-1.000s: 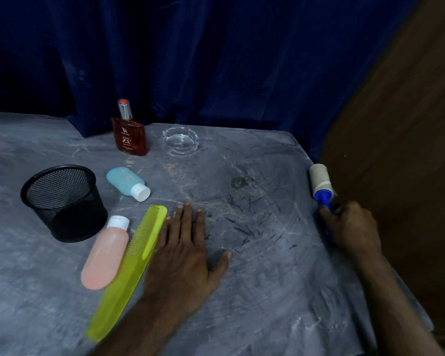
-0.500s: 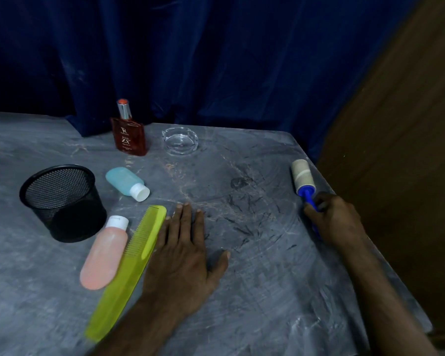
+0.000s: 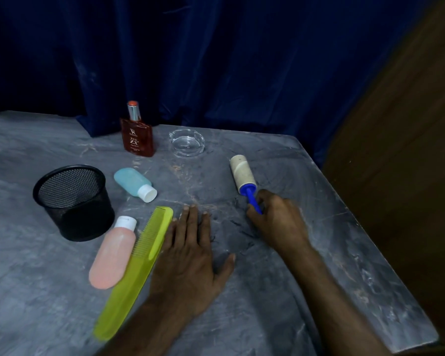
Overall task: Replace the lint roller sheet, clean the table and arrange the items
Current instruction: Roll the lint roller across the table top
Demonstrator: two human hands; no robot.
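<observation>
We get a dim, bluish frame: curtain near black, table right edge bowed by the wide lens, comb smeared at its near end.

A dark blue curtain hangs along the back. A brown panel stands at its right

Forearms bare; left hand, right hand bare (nails short).

perfume bottle left of ashtray | mesh cup left of comb | lint roller on table, right of comb
</observation>
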